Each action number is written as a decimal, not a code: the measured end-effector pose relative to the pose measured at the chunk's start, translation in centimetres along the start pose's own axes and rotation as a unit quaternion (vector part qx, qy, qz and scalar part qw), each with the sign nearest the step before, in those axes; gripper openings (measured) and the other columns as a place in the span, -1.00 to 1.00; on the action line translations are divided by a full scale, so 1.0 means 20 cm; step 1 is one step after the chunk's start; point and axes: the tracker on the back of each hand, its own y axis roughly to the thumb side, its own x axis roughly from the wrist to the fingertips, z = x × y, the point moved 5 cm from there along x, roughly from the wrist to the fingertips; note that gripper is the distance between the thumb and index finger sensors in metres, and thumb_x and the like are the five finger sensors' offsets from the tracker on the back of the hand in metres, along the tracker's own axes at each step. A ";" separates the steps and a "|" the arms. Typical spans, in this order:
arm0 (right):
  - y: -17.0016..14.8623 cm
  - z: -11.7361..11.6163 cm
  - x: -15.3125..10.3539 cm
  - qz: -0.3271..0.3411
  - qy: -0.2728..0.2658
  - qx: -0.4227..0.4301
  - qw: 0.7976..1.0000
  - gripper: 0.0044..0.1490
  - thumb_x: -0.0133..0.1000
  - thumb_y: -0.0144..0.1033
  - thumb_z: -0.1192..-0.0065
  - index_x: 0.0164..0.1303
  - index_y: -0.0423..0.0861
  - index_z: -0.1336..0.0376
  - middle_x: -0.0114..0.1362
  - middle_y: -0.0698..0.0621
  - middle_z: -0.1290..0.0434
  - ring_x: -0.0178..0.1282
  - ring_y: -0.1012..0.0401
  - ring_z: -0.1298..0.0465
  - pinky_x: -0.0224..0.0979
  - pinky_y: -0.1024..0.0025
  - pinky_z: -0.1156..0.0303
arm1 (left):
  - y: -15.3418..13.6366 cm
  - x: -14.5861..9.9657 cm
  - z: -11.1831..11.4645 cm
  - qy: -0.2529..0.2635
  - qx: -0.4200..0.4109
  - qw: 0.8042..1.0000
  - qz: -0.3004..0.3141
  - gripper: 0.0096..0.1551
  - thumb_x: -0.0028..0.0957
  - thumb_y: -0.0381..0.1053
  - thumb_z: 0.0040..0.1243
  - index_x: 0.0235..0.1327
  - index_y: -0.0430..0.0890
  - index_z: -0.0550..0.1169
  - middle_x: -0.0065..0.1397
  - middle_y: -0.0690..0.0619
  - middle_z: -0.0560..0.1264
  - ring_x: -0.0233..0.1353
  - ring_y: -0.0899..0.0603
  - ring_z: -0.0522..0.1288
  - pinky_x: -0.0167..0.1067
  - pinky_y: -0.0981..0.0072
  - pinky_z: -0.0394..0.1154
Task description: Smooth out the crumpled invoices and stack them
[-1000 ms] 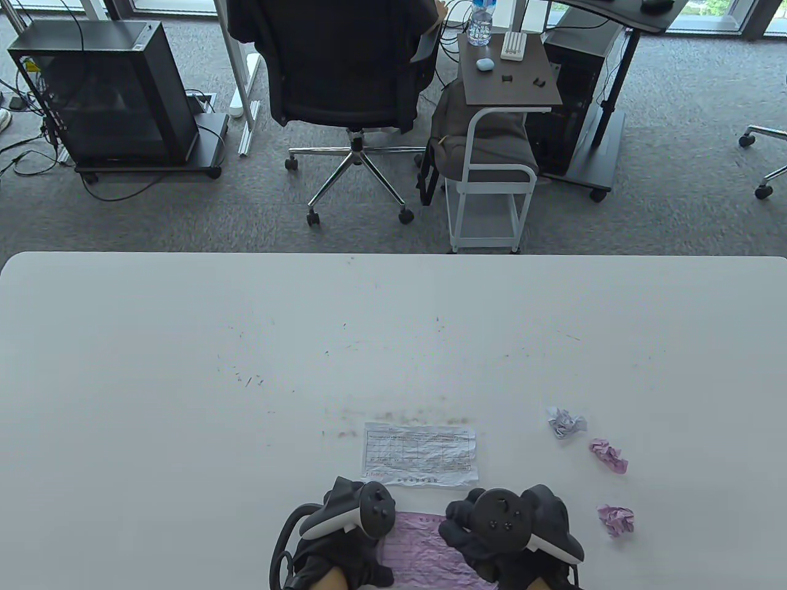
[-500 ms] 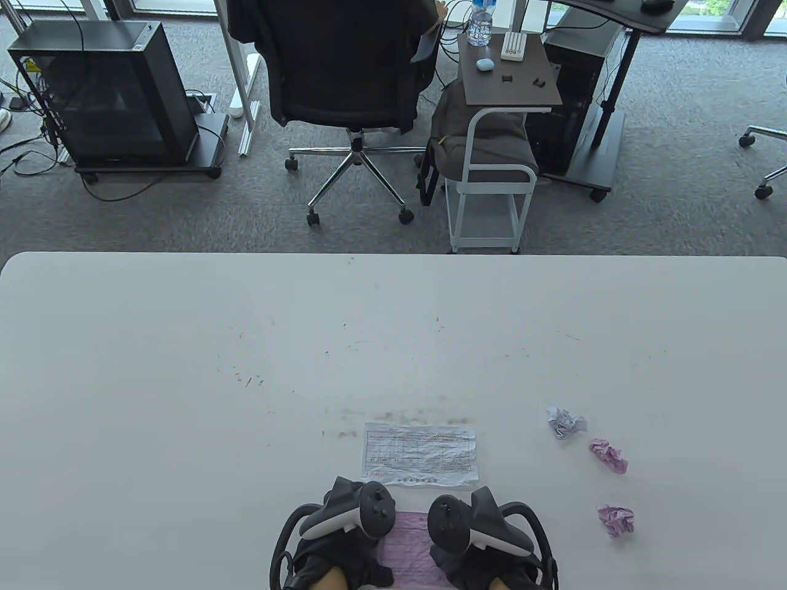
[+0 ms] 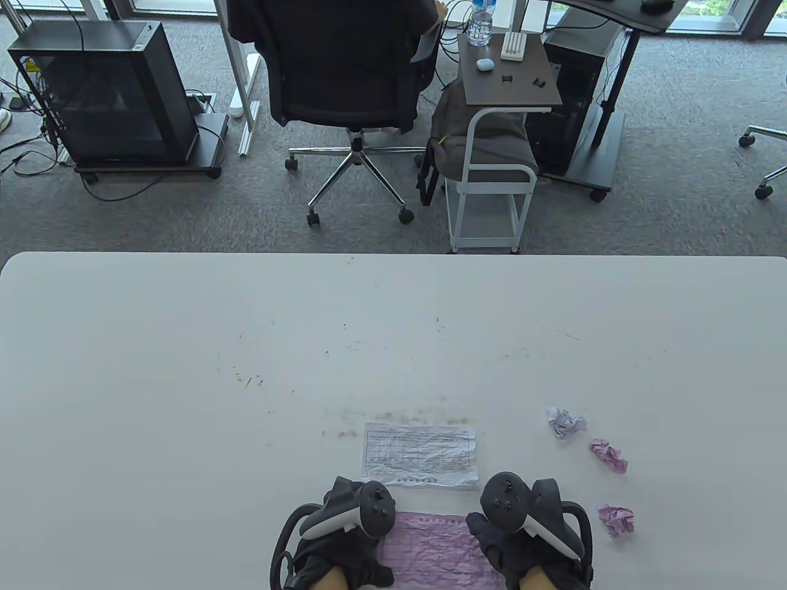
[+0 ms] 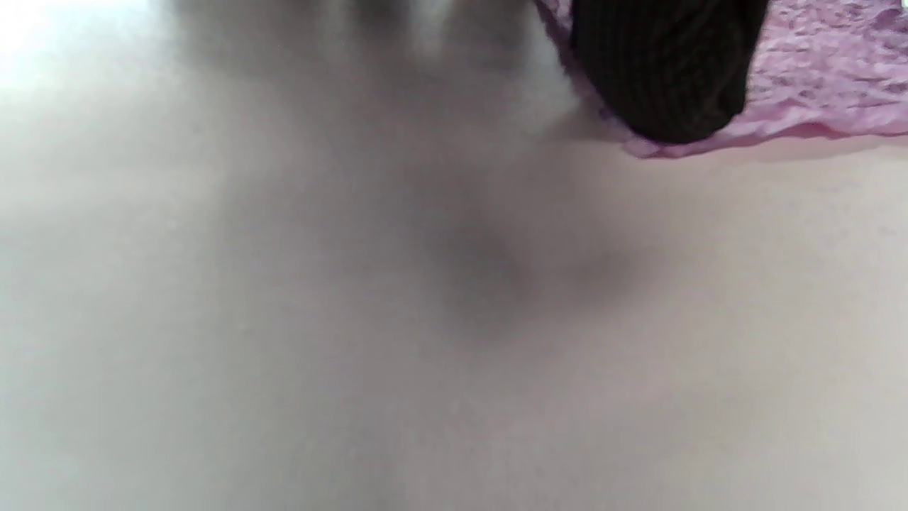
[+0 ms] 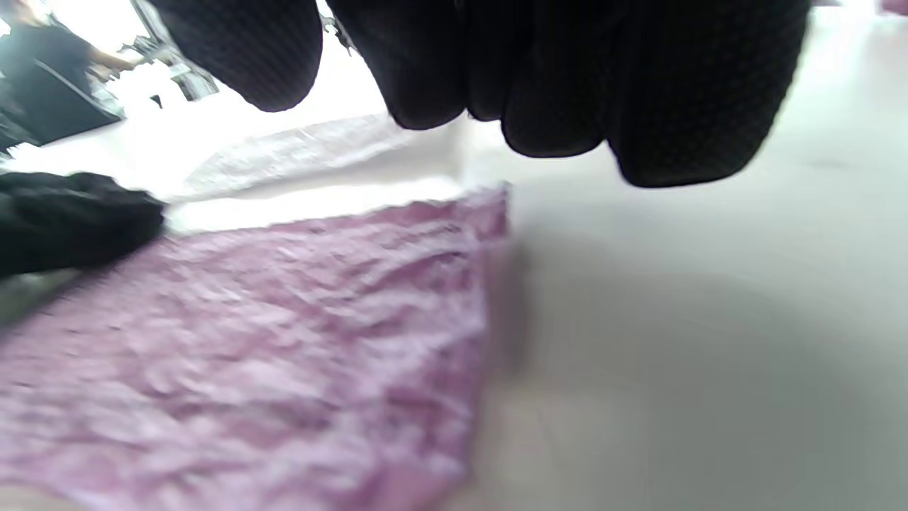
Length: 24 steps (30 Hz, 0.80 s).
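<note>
Wrinkled pink paper invoice, flat: left hand presses its edge w/ flat fingers; right hand alongside, grip can't tell.

Ahead of the fingers of both hands the white invoice lies flat on the table, and beyond it the table is bare up to the far edge. To the right of the right hand three crumpled balls stand in the way: a purple one near the fingers, a pink one and a pale one farther ahead. Left of the left hand the surface is free
</note>
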 end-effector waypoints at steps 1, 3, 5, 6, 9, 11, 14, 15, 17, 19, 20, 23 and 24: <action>0.04 0.00 0.00 0.026 -0.001 0.005 1.000 -0.34 0.24 0.02 -0.14 0.40 -0.16 -0.23 0.52 -0.30 -0.24 0.30 -0.15 -0.42 0.08 -0.05 -0.57 | 0.00 0.00 0.00 0.000 0.000 1.000 0.000 0.17 0.06 0.20 0.30 0.56 0.05 -0.22 0.50 -0.23 -0.52 0.46 -0.58 -0.48 0.31 -0.44 -0.16; 0.20 -0.04 -0.02 0.122 0.025 0.020 0.992 -0.38 0.24 -0.01 -0.14 0.40 -0.13 -0.23 0.54 -0.28 -0.21 0.33 -0.18 -0.39 0.13 -0.09 -0.54 | 0.00 0.00 0.00 0.001 -0.001 1.000 0.001 0.17 0.06 0.20 0.30 0.56 0.05 -0.22 0.50 -0.23 -0.52 0.46 -0.57 -0.48 0.31 -0.44 -0.16; 0.33 -0.08 -0.04 0.185 0.054 0.005 0.981 -0.42 0.24 -0.06 -0.14 0.39 -0.11 -0.24 0.56 -0.26 -0.20 0.36 -0.18 -0.37 0.16 -0.14 -0.52 | 0.00 0.00 0.00 0.001 0.000 1.000 0.001 0.17 0.06 0.20 0.30 0.56 0.05 -0.22 0.50 -0.23 -0.52 0.46 -0.58 -0.48 0.31 -0.44 -0.16; 0.39 -0.11 -0.05 0.209 0.070 -0.014 0.975 -0.43 0.24 -0.07 -0.14 0.39 -0.09 -0.24 0.57 -0.23 -0.19 0.38 -0.17 -0.35 0.18 -0.14 -0.51 | 0.00 0.00 0.00 0.002 -0.001 1.000 0.002 0.17 0.06 0.20 0.29 0.56 0.05 -0.22 0.50 -0.23 -0.52 0.46 -0.58 -0.48 0.31 -0.44 -0.17; 0.51 -0.23 -0.08 0.258 0.130 -0.072 0.955 -0.44 0.24 -0.09 -0.15 0.41 -0.05 -0.22 0.59 -0.17 -0.17 0.41 -0.15 -0.34 0.21 -0.16 -0.50 | 0.00 0.00 0.00 0.001 0.000 1.000 0.002 0.17 0.06 0.20 0.29 0.56 0.05 -0.22 0.50 -0.23 -0.52 0.46 -0.58 -0.48 0.31 -0.44 -0.16; 0.53 -0.31 -0.08 0.263 0.182 -0.090 0.943 -0.43 0.25 -0.07 -0.14 0.43 -0.02 -0.20 0.61 -0.16 -0.17 0.43 -0.15 -0.33 0.23 -0.17 -0.48 | 0.00 0.00 0.00 0.001 0.000 1.000 0.002 0.17 0.06 0.20 0.29 0.56 0.05 -0.23 0.50 -0.23 -0.52 0.46 -0.58 -0.48 0.31 -0.44 -0.17; 0.51 -0.39 -0.09 0.232 0.243 -0.106 0.936 -0.41 0.26 0.00 -0.10 0.46 0.01 -0.17 0.62 -0.10 -0.09 0.47 -0.12 -0.16 0.29 -0.17 -0.36 | 0.00 0.00 0.00 -0.001 0.000 1.000 0.000 0.17 0.06 0.19 0.30 0.56 0.05 -0.23 0.49 -0.23 -0.52 0.46 -0.58 -0.48 0.32 -0.44 -0.17; 0.52 -0.38 -0.08 0.243 0.226 -0.105 0.937 -0.42 0.26 0.02 -0.10 0.44 0.01 -0.19 0.59 -0.10 -0.15 0.44 -0.12 -0.21 0.26 -0.16 -0.41 | 0.00 0.00 0.00 -0.001 0.000 1.000 -0.001 0.17 0.06 0.19 0.30 0.55 0.05 -0.23 0.49 -0.22 -0.52 0.46 -0.58 -0.48 0.32 -0.44 -0.17; 0.50 -0.38 -0.06 0.217 0.244 -0.097 0.940 -0.44 0.27 0.02 -0.10 0.42 0.01 -0.21 0.54 -0.07 -0.19 0.39 -0.11 -0.25 0.26 -0.16 -0.40 | 0.00 0.00 0.00 -0.002 0.000 1.000 -0.001 0.17 0.06 0.19 0.29 0.55 0.05 -0.23 0.49 -0.22 -0.52 0.46 -0.57 -0.49 0.32 -0.44 -0.17; 0.47 -0.37 -0.05 0.190 0.249 -0.081 0.946 -0.47 0.27 0.02 -0.10 0.36 0.00 -0.27 0.47 -0.06 -0.29 0.33 -0.10 -0.33 0.23 -0.20 -0.42 | 0.00 0.00 0.00 -0.002 -0.001 1.000 0.000 0.17 0.06 0.20 0.29 0.56 0.05 -0.23 0.49 -0.22 -0.52 0.46 -0.57 -0.49 0.32 -0.44 -0.17; 0.44 -0.37 -0.04 0.176 0.256 -0.077 0.948 -0.49 0.27 0.03 -0.11 0.31 0.00 -0.30 0.43 -0.06 -0.33 0.30 -0.09 -0.37 0.23 -0.20 -0.43 | 0.00 0.00 0.00 -0.002 0.000 1.000 0.000 0.17 0.06 0.19 0.29 0.56 0.04 -0.23 0.49 -0.23 -0.52 0.46 -0.57 -0.49 0.32 -0.44 -0.17; 0.37 -0.35 -0.02 0.136 0.270 -0.064 0.951 -0.53 0.27 0.07 -0.12 0.19 0.00 -0.38 0.31 -0.08 -0.43 0.21 -0.08 -0.45 0.20 -0.19 -0.45 | 0.00 0.00 0.00 -0.002 -0.001 1.000 -0.001 0.16 0.06 0.20 0.29 0.55 0.05 -0.23 0.49 -0.22 -0.52 0.46 -0.57 -0.49 0.32 -0.43 -0.17; 0.34 -0.35 -0.02 0.124 0.274 -0.061 0.952 -0.53 0.27 0.08 -0.12 0.15 0.00 -0.40 0.27 -0.08 -0.46 0.18 -0.07 -0.47 0.19 -0.18 -0.46 | 0.00 0.00 0.00 -0.002 -0.001 1.000 -0.001 0.16 0.06 0.20 0.29 0.55 0.05 -0.23 0.49 -0.22 -0.52 0.46 -0.57 -0.48 0.32 -0.44 -0.17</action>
